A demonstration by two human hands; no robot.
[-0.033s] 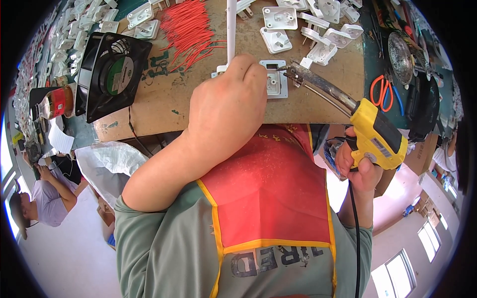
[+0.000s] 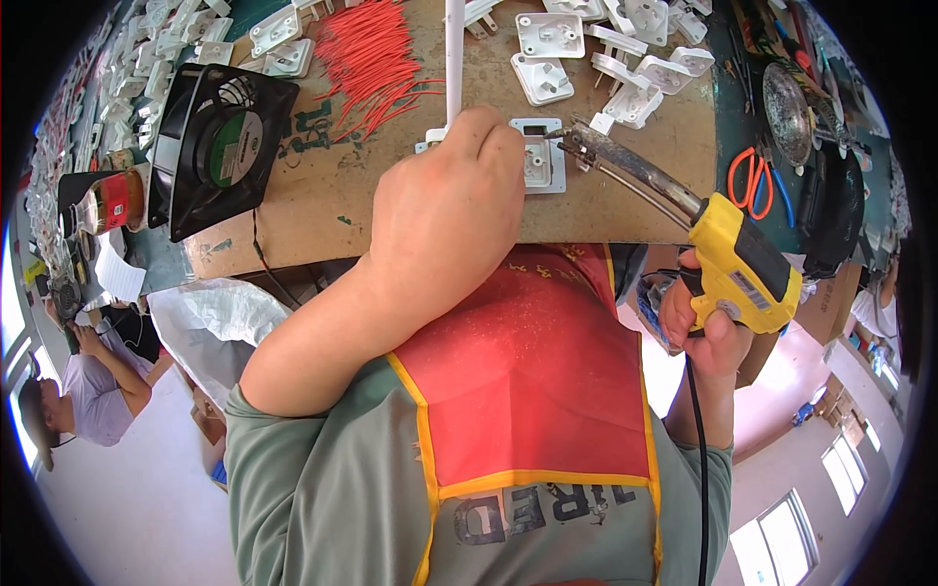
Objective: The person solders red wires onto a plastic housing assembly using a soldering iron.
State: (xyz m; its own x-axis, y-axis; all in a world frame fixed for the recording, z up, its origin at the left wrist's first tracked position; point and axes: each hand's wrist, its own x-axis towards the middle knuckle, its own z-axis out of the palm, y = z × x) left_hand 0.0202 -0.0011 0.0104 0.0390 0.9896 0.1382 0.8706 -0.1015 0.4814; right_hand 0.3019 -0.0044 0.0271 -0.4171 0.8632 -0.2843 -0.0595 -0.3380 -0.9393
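My right hand (image 2: 708, 322) grips a yellow and black soldering gun (image 2: 747, 269) by its handle. The gun's long metal barrel points up and left, and its tip end is at the right side of a white plastic housing (image 2: 557, 184) on the bench. My left hand (image 2: 449, 200) is closed over the left part of that work spot, back of the hand up. Its fingertips, and whatever they hold, are hidden under the hand. Just beyond the knuckles a white upright tube (image 2: 454, 59) rises, with another white part (image 2: 430, 140) at its foot.
A black fan (image 2: 220, 146) stands at the left, near a jar (image 2: 112, 202). Red wires (image 2: 366, 59) lie in a heap at the back, with white plastic housings (image 2: 549, 36) beside them. Orange-handled scissors (image 2: 747, 186) lie at the right. Another person (image 2: 107, 391) sits at far left.
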